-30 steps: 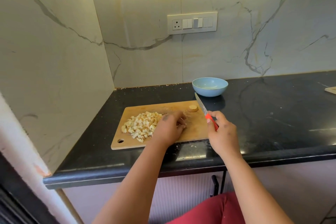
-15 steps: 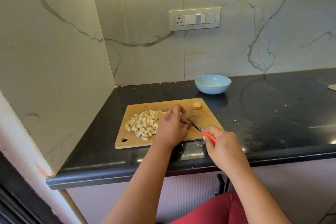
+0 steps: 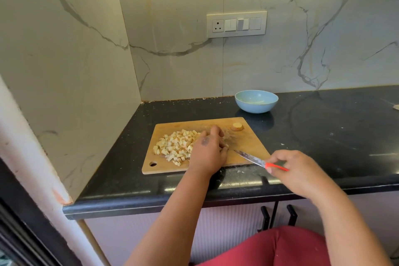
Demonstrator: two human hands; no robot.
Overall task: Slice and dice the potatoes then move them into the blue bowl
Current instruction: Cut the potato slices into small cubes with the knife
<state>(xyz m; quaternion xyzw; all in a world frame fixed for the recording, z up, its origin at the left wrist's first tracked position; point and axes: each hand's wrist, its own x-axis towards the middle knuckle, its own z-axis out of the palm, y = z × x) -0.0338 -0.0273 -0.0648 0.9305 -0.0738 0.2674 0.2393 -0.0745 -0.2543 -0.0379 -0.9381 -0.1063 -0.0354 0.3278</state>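
A pile of diced potato [image 3: 174, 147] lies on the left half of the wooden cutting board [image 3: 250, 142]. My left hand [image 3: 208, 153] rests on the board right of the pile, its fingers curled over a small potato piece, mostly hidden beneath them. My right hand [image 3: 300, 173] grips the red handle of a knife [image 3: 252, 158] at the board's front right corner, with the blade tip pointing toward my left hand. A potato end piece [image 3: 237, 126] sits at the board's far right corner. The blue bowl [image 3: 256, 106] stands behind the board and looks empty.
The board lies on a black countertop [image 3: 323, 136] in a corner of marble walls. A switch panel [image 3: 236, 24] is on the back wall. A pale object [image 3: 394, 107] shows at the right edge. Cabinet handles [image 3: 278, 218] are below the counter.
The knife swung from upright near the bowl down to my left hand, then drew back toward the front right. My left hand stayed over the piece on the board.
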